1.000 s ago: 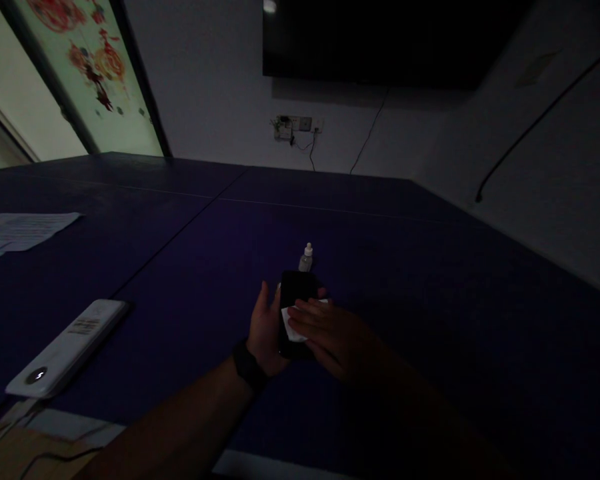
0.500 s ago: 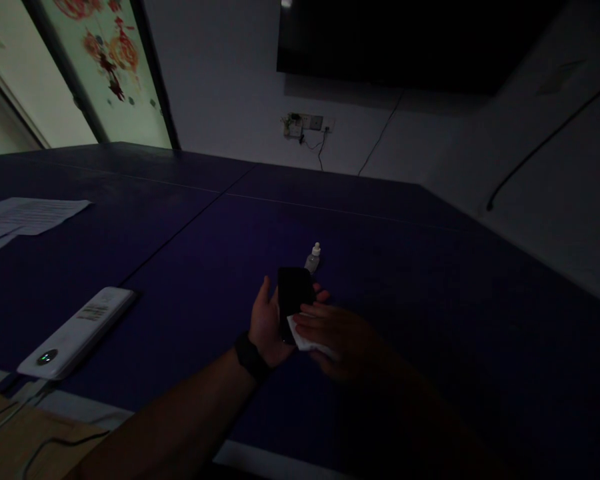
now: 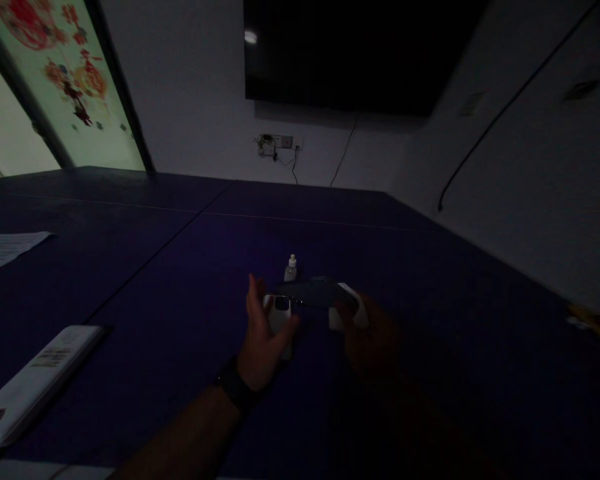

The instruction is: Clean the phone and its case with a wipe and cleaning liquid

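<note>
A dark phone is tilted nearly edge-on above the purple table. My right hand is closed on the phone's right end, with a folded white cloth against it. At the phone's other end, my left hand has its thumb and fingers spread; whether the fingertips touch the phone is unclear. Just under that thumb shows a pale phone case with a dark camera cutout, partly covered by the hand. A small dropper bottle with a white cap stands right behind the phone.
To the left lies a long white power bank with a lit display. Printed paper rests farther back. A television hangs over wall sockets, and a yellowish item sits at the right edge.
The phone has left my left palm and is now tilted in my right hand along with the cloth. The pale case has come into sight. The view has shifted.
</note>
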### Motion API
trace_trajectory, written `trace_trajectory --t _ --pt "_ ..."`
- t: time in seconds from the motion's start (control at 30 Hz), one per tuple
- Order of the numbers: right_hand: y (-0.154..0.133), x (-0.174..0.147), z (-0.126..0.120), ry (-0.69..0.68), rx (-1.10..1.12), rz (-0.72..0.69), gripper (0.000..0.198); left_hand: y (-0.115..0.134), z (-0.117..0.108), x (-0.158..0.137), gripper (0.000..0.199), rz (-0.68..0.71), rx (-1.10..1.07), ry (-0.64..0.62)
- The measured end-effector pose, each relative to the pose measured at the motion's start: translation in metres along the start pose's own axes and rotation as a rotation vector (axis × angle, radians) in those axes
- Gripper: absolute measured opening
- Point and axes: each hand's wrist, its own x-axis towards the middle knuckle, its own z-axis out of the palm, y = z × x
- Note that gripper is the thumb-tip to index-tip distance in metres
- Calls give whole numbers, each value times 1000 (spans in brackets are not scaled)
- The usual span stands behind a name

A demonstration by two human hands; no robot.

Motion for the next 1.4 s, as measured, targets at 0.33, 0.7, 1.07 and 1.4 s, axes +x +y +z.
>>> trace_trajectory --t 0.33,0.7,1.07,1.4 --pt "-25 -14 9 -114 112 -108 32 8 -11 -3 85 252 404 -239" --pt "-17 1 -3 15 82 -276 21 -1 -21 -9 84 187 249 -590" --pt "-21 3 -6 -50 22 -506 32 -10 -25 -11 80 321 255 -585" --pt "-27 0 -11 -84 48 -618 32 -5 -23 -9 70 291 226 -559"
